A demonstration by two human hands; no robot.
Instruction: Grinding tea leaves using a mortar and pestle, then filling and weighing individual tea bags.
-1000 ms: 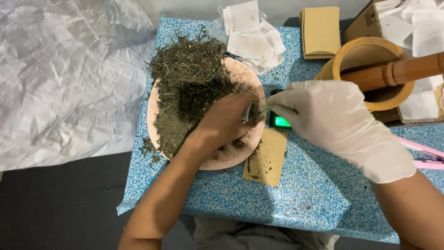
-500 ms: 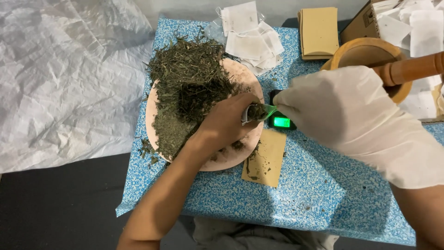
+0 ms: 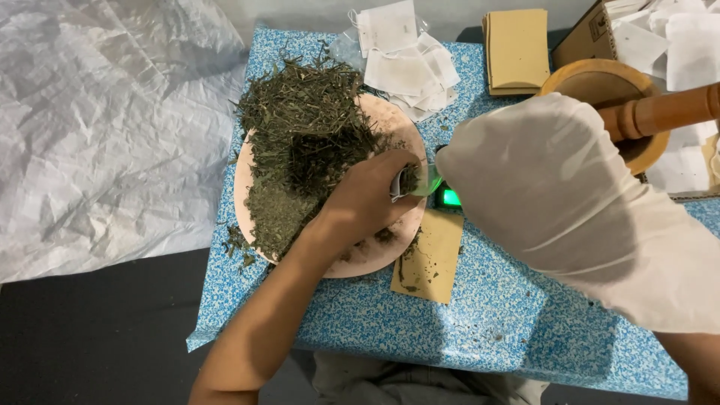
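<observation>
Most of the dried herb pile (image 3: 300, 142) sits unpacked on the pink round plate (image 3: 375, 259), far-left side of the blue speckled table (image 3: 487, 322). Judging by that, filling is at an early stage. Right gloved hand (image 3: 555, 195) hides its fingers, grip unclear. Left hand (image 3: 367, 202) pinches a small white sachet (image 3: 397, 186) at the plate's right edge. Wooden mortar (image 3: 600, 82) far right holds a pestle (image 3: 660, 112); brown envelope (image 3: 429, 259) lies near, herb crumbs on it; small scale (image 3: 448, 199) glows green.

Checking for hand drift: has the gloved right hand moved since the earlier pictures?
Yes. The gloved right hand now covers more of the wooden mortar.
</observation>
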